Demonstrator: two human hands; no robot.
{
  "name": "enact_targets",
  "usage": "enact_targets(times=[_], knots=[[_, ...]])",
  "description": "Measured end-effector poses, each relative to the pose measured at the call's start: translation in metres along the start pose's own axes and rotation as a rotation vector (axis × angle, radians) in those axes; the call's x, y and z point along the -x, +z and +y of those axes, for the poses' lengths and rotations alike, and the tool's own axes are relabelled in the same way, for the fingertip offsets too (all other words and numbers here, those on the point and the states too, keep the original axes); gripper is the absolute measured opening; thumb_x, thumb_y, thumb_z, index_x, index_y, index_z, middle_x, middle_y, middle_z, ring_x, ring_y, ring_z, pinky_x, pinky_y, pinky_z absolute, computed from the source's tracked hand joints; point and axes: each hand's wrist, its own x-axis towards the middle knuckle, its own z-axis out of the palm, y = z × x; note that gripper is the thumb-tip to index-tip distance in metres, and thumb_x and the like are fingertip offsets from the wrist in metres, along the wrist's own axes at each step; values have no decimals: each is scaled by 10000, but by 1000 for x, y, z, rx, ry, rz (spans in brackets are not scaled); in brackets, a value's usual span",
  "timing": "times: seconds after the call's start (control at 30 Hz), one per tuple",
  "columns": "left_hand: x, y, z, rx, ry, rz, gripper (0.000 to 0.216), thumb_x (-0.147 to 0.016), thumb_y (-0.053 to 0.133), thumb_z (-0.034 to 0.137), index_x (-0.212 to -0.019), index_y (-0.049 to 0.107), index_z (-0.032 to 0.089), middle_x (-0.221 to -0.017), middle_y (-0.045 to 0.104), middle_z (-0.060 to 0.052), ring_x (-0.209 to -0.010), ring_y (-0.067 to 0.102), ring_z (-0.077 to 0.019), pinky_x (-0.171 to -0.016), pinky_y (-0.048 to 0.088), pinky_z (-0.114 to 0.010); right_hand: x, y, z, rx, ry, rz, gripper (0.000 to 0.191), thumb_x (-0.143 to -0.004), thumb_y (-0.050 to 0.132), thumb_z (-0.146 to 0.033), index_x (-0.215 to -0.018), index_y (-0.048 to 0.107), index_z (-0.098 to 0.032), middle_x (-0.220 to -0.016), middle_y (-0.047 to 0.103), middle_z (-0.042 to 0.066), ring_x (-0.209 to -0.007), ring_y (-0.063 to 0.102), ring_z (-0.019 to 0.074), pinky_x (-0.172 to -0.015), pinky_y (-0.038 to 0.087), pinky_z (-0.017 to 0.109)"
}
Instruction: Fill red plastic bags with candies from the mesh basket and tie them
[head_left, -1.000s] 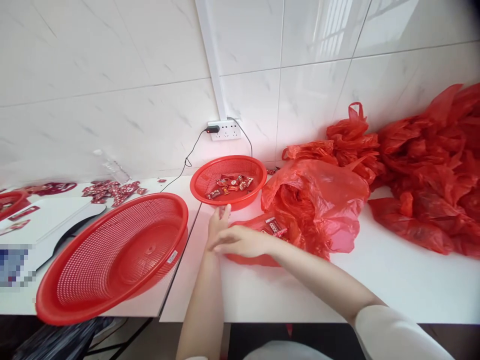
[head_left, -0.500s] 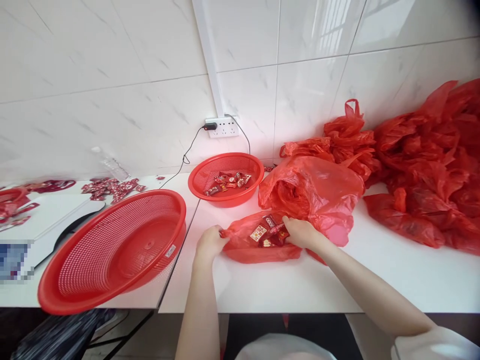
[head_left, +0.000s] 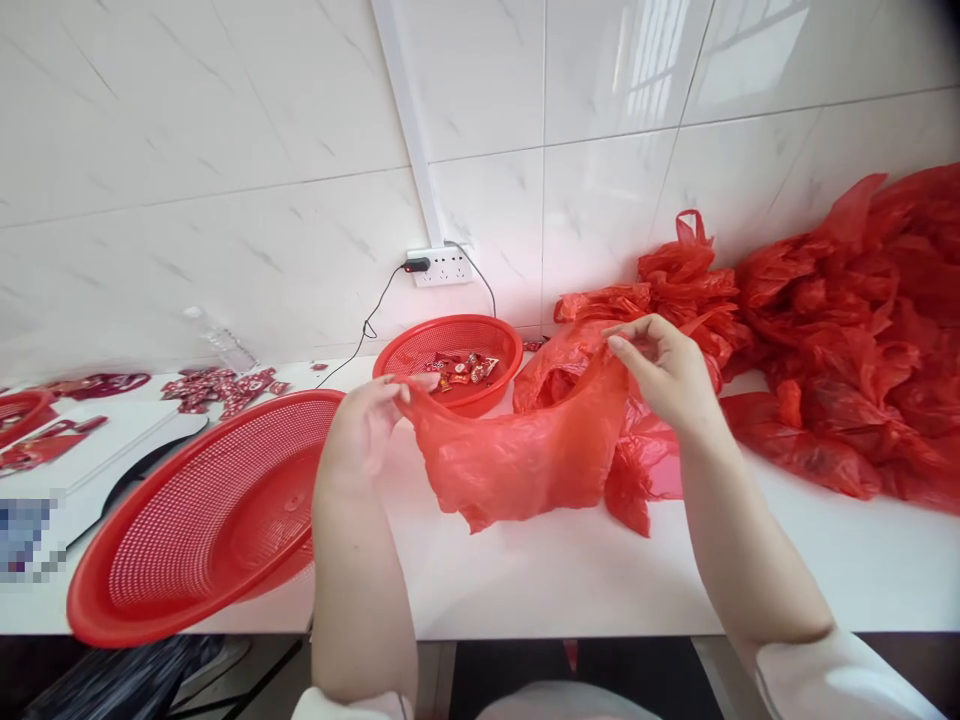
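Now the left hand [head_left: 366,428] and right hand [head_left: 670,378] each pinch a top edge of a red plastic bag [head_left: 517,455], which hangs stretched between their fingers (contents not visible). Just beyond the left fingertips sits a small red basket [head_left: 487,328]; a large red basket [head_left: 210,520] lies below them.

No text is legible: the print on the candy wrappers [head_left: 461,367] is too small to read.

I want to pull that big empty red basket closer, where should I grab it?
Grip the big basket by its near rim, coming from the front: that lip seems to overhang the table edge, so fingers can hook under it.
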Motion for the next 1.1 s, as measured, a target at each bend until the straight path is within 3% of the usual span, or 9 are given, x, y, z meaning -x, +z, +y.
enact_targets(times=[0.13, 0.27, 0.37, 0.47, 0.57, 0.7, 0.8, 0.9, 1.1], knots=[[-13, 25, 7, 303, 74, -199, 278, -758, 607, 274, -1024, 659, 216, -987, 718, -56, -1014, 663, -273, -930, 492, -442, -1, 13, -22, -130, -36, 91, 147, -862, 621, -341, -830, 555, -214, -775, 629, -1, -652, 567, 137, -593, 435, 265], [-6, 66, -2, 39, 31, -465, 587, -784, 702, 252, -1333, 500, 299, -973, 686, -25, -943, 678, -236, -908, 512, -421, 8, 35, -49, -383, -156, -247, 112, -910, 581, -316, -876, 543, -216, -876, 670, 24, -776, 638, 157, -684, 509, 286], [0, 92, -15, -136, 67, -563, 414, -840, 669, 290, -1245, 586, 277, -1185, 642, -57, -1132, 598, -234, -1001, 472, -396, 15, 42, -64, -425, -339, -489, 70, -935, 543, -273, -944, 584, -217, -1120, 671, 67, -1074, 631, 208, -858, 527, 343], [-2, 101, -28, -116, 10, -469, 261, -916, 562, 374, -1132, 642, 252, -1166, 647, -57, -1122, 600, -205, -969, 498, -345, 16, 41, -61, -272, -380, -524, 214, -956, 464, -210, -1094, 626, -239, -1333, 582, 65, -1288, 503, 231, -1028, 446, 419], [-9, 100, -36, -93, -166, -350, 309, -889, 578, 477, -1045, 645, 218, -840, 666, -37, -731, 665, -156, -650, 561, -266, 15, 39, -45, -190, -232, -602, 329, -940, 454, -184, -1232, 586, -261, -1282, 619, 55, -1163, 591, 212, -1001, 465, 429], [-13, 98, -35, -44, -413, -352, 368, -848, 609, 529, -1052, 585, 223, -483, 460, 86, -309, 397, -76, -340, 395, -206, 14, 40, -24, -222, -84, -611, 203, -905, 550, -262, -1084, 631, -214, -1025, 699, 39, -866, 652, 171, -815, 524, 348], [-13, 98, -32, 24, -551, -350, 426, -829, 624, 544, -1108, 547, 231, -392, 349, 132, -255, 308, -62, -305, 295, -163, 13, 38, -17, -228, -9, -536, 160, -867, 621, -336, -924, 634, -187, -888, 690, 25, -757, 621, 155, -709, 504, 309], [-13, 98, -32, 127, -629, -485, 435, -861, 555, 565, -1131, 558, 224, -347, 312, 130, -243, 297, -66, -309, 253, -149, 12, 31, -17, -224, 24, -528, 145, -813, 679, -312, -819, 608, -186, -785, 651, -1, -686, 573, 136, -652, 475, 286], [-17, 91, -38, 230, -530, -600, 404, -906, 512, 524, -1175, 576, 229, -363, 324, 124, -258, 243, -46, -337, 272, -139, 4, 24, -10, -308, 1, -491, 108, -830, 648, -253, -798, 566, -190, -795, 608, 0, -727, 569, 139, -689, 469, 289]])
